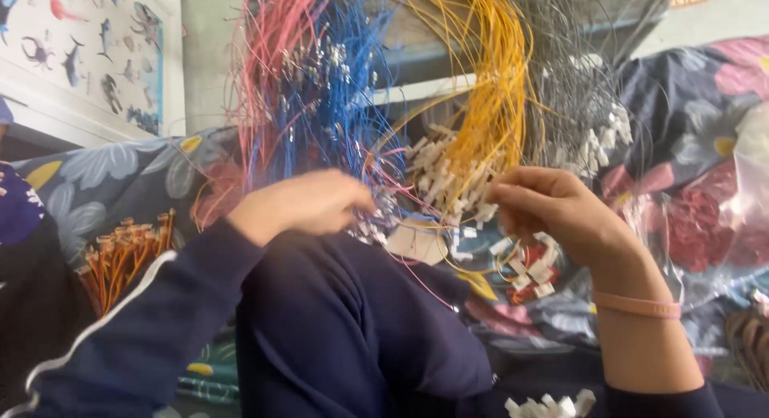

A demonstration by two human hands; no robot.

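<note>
Hanging wire bundles: Four loose skeins are seen above the lap: pink wires [268, 58], blue wires [336, 90], yellow wires [489, 74] and grey wires [573, 58]. They are judged light, limp and easily tangled; a whole skein would be best gathered in the fist below the loop, never dragged by one strand.

Bedding: A flowered quilt [128, 178] is spread behind and to both sides, with a clear plastic bag [745, 194] lying on it at the right.

Right hand: The right hand [553, 206] is held curled beside the yellow skein's lower end, fingers bent inward against the white connectors. The fingertips are turned away, so what is pinched cannot be told. A pink band [637, 306] is worn at the wrist.

Left hand: The left hand [308, 202] is closed loosely under the blue and pink strands, knuckles up. Thin strands run past its fingertips; whether any is actually gripped cannot be told.

Orange wire bunch: A separate orange bundle [128, 254] lies at the left, well apart from both hands.

White connectors: Small plastic housings [448, 174] are clustered between the hands at the wire ends. They are judged rigid, light and a little slippery, and are the surest place to hold a single lead, since a thin wire may kink or slip out of its crimp if pulled.

Metal terminals: Tiny bare crimps [320, 62] glint among the blue strands, likely sharp and easily bent.
</note>
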